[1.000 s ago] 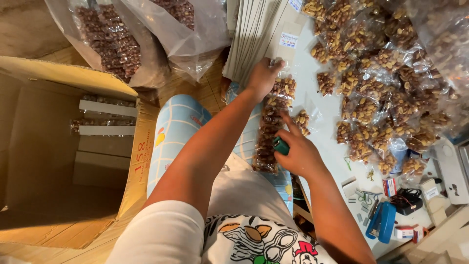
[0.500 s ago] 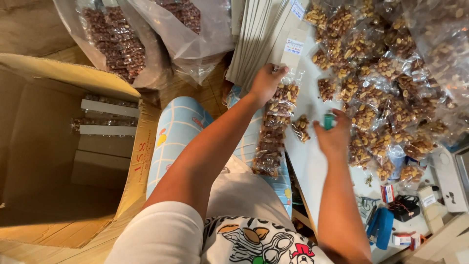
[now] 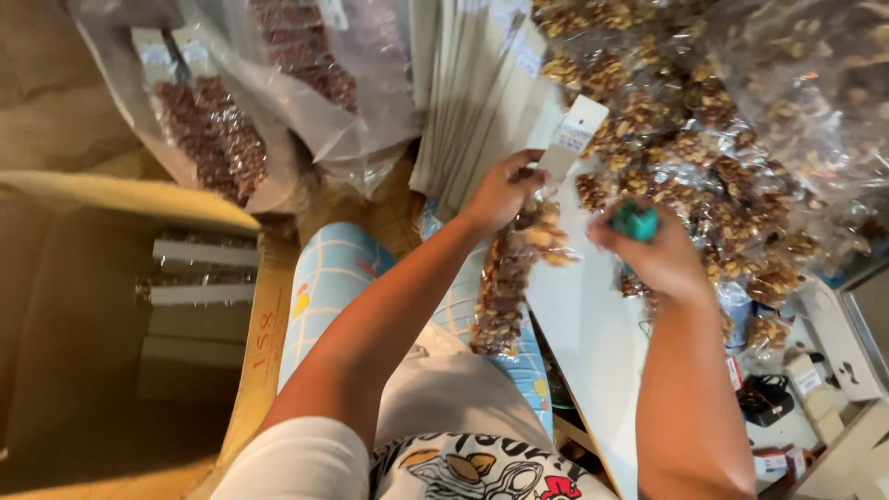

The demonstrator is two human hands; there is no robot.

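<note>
My left hand [image 3: 500, 190] grips the top of a hanging strip of small clear nut packets [image 3: 505, 278], just under its white card header [image 3: 572, 139]. The strip is lifted off the white table [image 3: 593, 324] and dangles toward my lap. My right hand [image 3: 653, 255] is closed around a small teal stapler [image 3: 635, 222], held to the right of the strip's top, not touching it. A big heap of loose nut packets [image 3: 704, 157] covers the table behind both hands.
An open cardboard box [image 3: 139, 324] on the left holds finished strips with white headers. Large clear bags of dark nuts [image 3: 222, 130] lean at the top left. White card headers are stacked [image 3: 472, 83] at the top. Small boxes of staples [image 3: 806, 389] lie at the lower right.
My left hand has lifted the strip off the table and tilted its header up. My right hand, with the teal stapler, rose from the table toward the header. The view shifted and blurred.
</note>
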